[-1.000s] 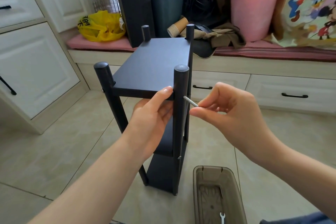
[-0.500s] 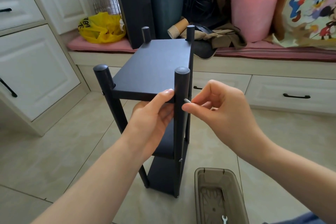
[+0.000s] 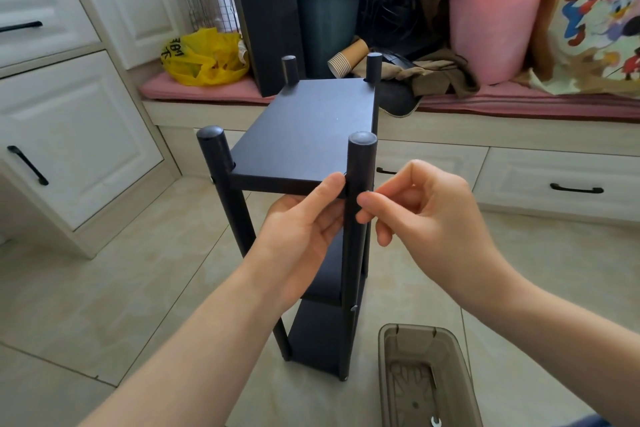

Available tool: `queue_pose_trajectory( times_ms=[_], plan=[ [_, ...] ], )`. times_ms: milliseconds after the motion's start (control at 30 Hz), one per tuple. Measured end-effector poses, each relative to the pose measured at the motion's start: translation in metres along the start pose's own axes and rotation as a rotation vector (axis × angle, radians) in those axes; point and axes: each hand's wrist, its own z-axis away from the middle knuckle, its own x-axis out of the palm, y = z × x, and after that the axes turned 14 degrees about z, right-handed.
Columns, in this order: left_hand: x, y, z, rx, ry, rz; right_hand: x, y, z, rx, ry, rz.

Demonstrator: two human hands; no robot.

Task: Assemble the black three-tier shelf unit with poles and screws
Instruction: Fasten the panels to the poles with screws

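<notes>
My right hand (image 3: 426, 208) has closed in on the shelf's (image 3: 304, 135) near pole (image 3: 358, 204), fingertips pinching the screw (image 3: 367, 191) there; my left hand (image 3: 304, 236) grips the top board beside it. Right of the shelf, a tray (image 3: 388, 374) holds a small wrench (image 3: 435, 422).

Two bare forearms reach into view from the bottom edge, one from the lower left and one from the lower right. Neither arm shows a sleeve; both are uncovered from the frame edge to the wrist. The left hand (image 3: 304, 236) and the right hand (image 3: 426, 208) are also bare, with no gloves. No rings, watch, or bracelets can be seen on the visible fingers and wrists. The fingernails that show are short and unpainted. At the bottom right corner, a small patch of dark blue fabric (image 3: 588, 421) appears, possibly clothing, too little to identify.
</notes>
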Motion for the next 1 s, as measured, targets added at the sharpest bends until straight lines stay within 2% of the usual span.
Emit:
queue_pose_trajectory(
  times_ms=[833, 1000],
  plan=[
    [0.003, -0.01, -0.001, 0.044, 0.016, 0.001, -0.007, 0.006, -0.003, -0.033, -0.054, -0.005],
    [0.005, -0.011, -0.001, 0.057, 0.03, -0.024, -0.008, 0.007, -0.006, 0.032, -0.097, -0.104]
  ],
)
